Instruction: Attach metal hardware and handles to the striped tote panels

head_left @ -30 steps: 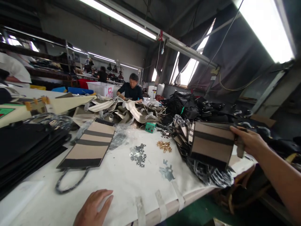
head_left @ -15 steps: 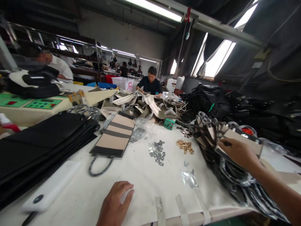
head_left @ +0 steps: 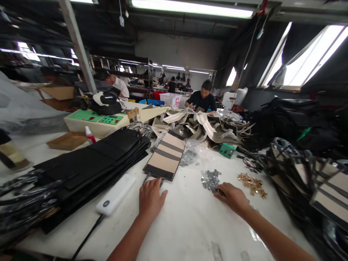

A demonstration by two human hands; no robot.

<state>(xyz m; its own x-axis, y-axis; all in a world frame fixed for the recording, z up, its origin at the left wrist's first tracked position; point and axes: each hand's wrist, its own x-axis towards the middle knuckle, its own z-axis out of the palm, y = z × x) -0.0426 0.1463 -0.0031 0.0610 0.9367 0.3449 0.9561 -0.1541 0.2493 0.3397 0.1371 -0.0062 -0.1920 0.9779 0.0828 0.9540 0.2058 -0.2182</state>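
A flat beige bag panel [head_left: 169, 151] with dark stripes and a black edge lies mid-table, its grey loop handle [head_left: 146, 177] towards me. My left hand [head_left: 151, 198] is over this handle at the panel's near edge, fingers bent down on it and thumb out to the side. Most of the loop is hidden beneath the palm. My right hand [head_left: 231, 195] is at the near edge of a pile of small silver metal plates [head_left: 210, 179]. Its fingers are closed on a small dark thing [head_left: 220, 192] whose kind does not show. Gold metal fittings [head_left: 252, 185] lie beyond that hand.
Black bag panels [head_left: 103, 159] are stacked at left, beside a white power bank [head_left: 115, 195] with a cable. More handled bag pieces [head_left: 333, 195] crowd the right. A green box [head_left: 227, 150] stands before heaped beige pieces [head_left: 206, 127]. A co-worker [head_left: 202, 99] sits across the table.
My left hand has gone forward onto the panel's handle. My right hand has left the bag pieces at right and come to the silver plates. The view has swung left.
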